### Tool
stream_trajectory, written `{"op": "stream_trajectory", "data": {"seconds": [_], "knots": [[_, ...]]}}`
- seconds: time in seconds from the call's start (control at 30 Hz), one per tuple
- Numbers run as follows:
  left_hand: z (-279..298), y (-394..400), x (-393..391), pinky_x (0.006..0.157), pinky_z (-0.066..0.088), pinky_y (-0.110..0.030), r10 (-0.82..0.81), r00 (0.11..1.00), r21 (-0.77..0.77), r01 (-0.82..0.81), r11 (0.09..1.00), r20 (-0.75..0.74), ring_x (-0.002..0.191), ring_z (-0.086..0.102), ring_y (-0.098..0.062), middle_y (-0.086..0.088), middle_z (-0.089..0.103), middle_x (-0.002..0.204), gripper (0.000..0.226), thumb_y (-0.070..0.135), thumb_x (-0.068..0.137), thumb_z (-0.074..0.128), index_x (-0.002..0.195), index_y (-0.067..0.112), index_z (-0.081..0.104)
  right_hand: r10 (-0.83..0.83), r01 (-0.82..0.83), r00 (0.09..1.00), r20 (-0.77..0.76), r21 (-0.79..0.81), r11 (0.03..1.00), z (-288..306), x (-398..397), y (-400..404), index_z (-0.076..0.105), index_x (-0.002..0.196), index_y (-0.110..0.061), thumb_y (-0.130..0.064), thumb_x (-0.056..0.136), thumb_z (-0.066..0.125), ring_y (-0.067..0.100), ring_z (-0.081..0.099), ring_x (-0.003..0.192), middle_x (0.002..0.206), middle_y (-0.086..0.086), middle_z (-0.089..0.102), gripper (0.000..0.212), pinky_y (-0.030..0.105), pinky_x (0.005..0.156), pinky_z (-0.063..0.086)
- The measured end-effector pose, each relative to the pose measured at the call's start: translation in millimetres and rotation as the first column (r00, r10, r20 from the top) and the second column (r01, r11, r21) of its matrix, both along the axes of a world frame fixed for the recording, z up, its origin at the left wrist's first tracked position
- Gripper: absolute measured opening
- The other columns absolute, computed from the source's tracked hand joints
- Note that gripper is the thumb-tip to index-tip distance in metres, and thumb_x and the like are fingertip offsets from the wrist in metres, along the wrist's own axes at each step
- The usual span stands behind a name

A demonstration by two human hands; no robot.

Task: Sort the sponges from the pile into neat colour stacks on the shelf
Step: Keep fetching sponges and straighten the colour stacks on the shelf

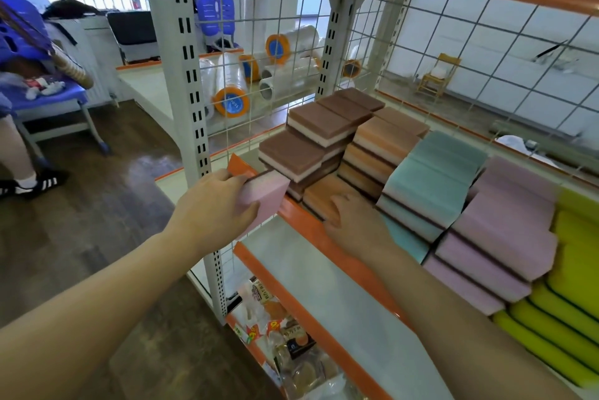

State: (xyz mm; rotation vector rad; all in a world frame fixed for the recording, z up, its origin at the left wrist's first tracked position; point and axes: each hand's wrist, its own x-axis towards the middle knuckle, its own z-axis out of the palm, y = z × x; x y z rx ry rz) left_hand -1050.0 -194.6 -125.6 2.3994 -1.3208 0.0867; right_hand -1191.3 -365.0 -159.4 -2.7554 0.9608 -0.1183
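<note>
The left hand grips a pink sponge, fingers over the top and thumb curled against its near face, holding it just off the front left corner of the shelf, out past the orange front edge. The right hand rests flat on an orange sponge lying at the front edge, fingers fairly straight and pressing down on it, nothing pinched.

Along the shelf the colours run in stepped stacks from left to right: brown sponges nearest the left end and reaching toward the back mesh, the orange stack just beside them, then teal sponges, pink stack, and yellow-green sponges at the right edge of view. The stacks touch side by side.

Below, a lower shelf carries packaged snacks at its left end. Behind the back mesh lie rolls of plastic film.
</note>
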Motion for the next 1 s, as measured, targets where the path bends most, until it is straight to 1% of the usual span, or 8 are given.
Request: {"op": "stream_trajectory", "data": {"seconds": [0.03, 0.17, 0.3, 0.5, 0.6, 0.77, 0.87, 1.0], "knots": [[-0.1, 0.3, 0.2, 0.089, 0.047, -0.036, -0.002, 1.000, 0.000, 0.002, 1.000, 0.000, 0.111, 0.052, -0.023, -0.003, 0.054, 0.123, 0.050, 0.040, 0.089, 0.053, 0.133, 0.016, 0.049, 0.016, -0.016, 1.000, -0.001, 0.005, 1.000, -0.8, 1.5, 1.2, 0.049, 0.093, -0.012, -0.028, 0.086, 0.052, 0.026, 0.049, 0.106, 0.112, 0.007, 0.050, 0.018, 0.031, 0.075, 0.039], [-1.1, 1.9, 4.7, 0.090, 0.046, -0.035, 0.001, 1.000, 0.013, -0.001, 1.000, 0.004, 0.113, 0.051, -0.022, -0.003, 0.053, 0.124, 0.053, 0.041, 0.090, 0.052, 0.136, 0.016, 0.046, 0.048, -0.048, 0.999, 0.011, 0.019, 0.999, -1.7, 7.2, 5.1, 0.052, 0.107, -0.011, -0.031, 0.088, 0.051, 0.023, 0.047, 0.108, 0.116, 0.006, 0.051, 0.028, 0.034, 0.084, 0.043], [-2.0, 2.3, 8.3, 0.092, 0.044, -0.033, 0.002, 1.000, 0.031, -0.002, 1.000, -0.002, 0.116, 0.049, -0.020, -0.002, 0.051, 0.127, 0.055, 0.042, 0.091, 0.050, 0.139, 0.017, 0.042, 0.013, -0.013, 1.000, -0.003, -0.015, 1.000, -2.0, 13.4, 4.8, 0.052, 0.103, -0.010, -0.034, 0.092, 0.048, 0.024, 0.047, 0.110, 0.115, 0.007, 0.051, 0.027, 0.033, 0.085, 0.041], [-3.7, 2.0, 12.7, 0.090, 0.047, -0.032, -0.008, 1.000, 0.029, 0.008, 1.000, -0.010, 0.113, 0.050, -0.018, -0.001, 0.053, 0.124, 0.053, 0.042, 0.091, 0.050, 0.137, 0.017, 0.045, -0.009, 0.009, 1.000, 0.001, -0.047, 0.999, -0.3, 22.7, 0.1, 0.052, 0.097, -0.008, -0.038, 0.094, 0.047, 0.026, 0.049, 0.107, 0.114, 0.012, 0.053, 0.031, 0.028, 0.072, 0.028], [-5.5, 1.6, 13.5, 0.090, 0.046, -0.032, -0.006, 1.000, 0.032, 0.007, 0.999, -0.015, 0.112, 0.050, -0.018, -0.002, 0.053, 0.123, 0.053, 0.043, 0.091, 0.049, 0.137, 0.016, 0.044, 0.013, -0.013, 1.000, 0.013, -0.002, 1.000, -1.0, 24.6, 1.2, 0.049, 0.099, -0.008, -0.038, 0.094, 0.048, 0.026, 0.047, 0.107, 0.117, 0.012, 0.051, 0.030, 0.029, 0.074, 0.030], [-7.7, 1.9, 15.1, 0.092, 0.043, -0.029, -0.007, 1.000, 0.037, 0.008, 0.999, -0.020, 0.114, 0.049, -0.019, -0.003, 0.053, 0.124, 0.053, 0.042, 0.092, 0.049, 0.138, 0.016, 0.043, 0.009, -0.010, 1.000, -0.020, -0.032, 0.999, 1.0, 28.3, -7.2, 0.047, 0.109, -0.005, -0.042, 0.094, 0.046, 0.027, 0.048, 0.110, 0.120, 0.013, 0.051, 0.040, 0.030, 0.074, 0.032], [-8.0, 2.4, 15.9, 0.091, 0.043, -0.030, -0.007, 1.000, 0.034, 0.008, 0.999, -0.021, 0.113, 0.050, -0.020, -0.003, 0.053, 0.123, 0.052, 0.041, 0.091, 0.050, 0.137, 0.016, 0.044, -0.020, 0.018, 0.999, -0.034, -0.039, 0.999, 0.7, 28.4, -10.7, 0.046, 0.114, -0.005, -0.041, 0.095, 0.043, 0.028, 0.048, 0.113, 0.123, 0.013, 0.050, 0.041, 0.033, 0.080, 0.038], [-7.5, 3.7, 17.1, 0.091, 0.043, -0.030, -0.003, 1.000, 0.031, 0.003, 1.000, -0.019, 0.111, 0.050, -0.019, -0.003, 0.054, 0.122, 0.050, 0.041, 0.092, 0.049, 0.135, 0.016, 0.045, -0.022, 0.023, 1.000, 0.007, -0.052, 0.998, -1.6, 28.8, -10.0, 0.045, 0.118, -0.006, -0.040, 0.096, 0.042, 0.029, 0.046, 0.116, 0.126, 0.013, 0.048, 0.040, 0.034, 0.085, 0.039]]}}
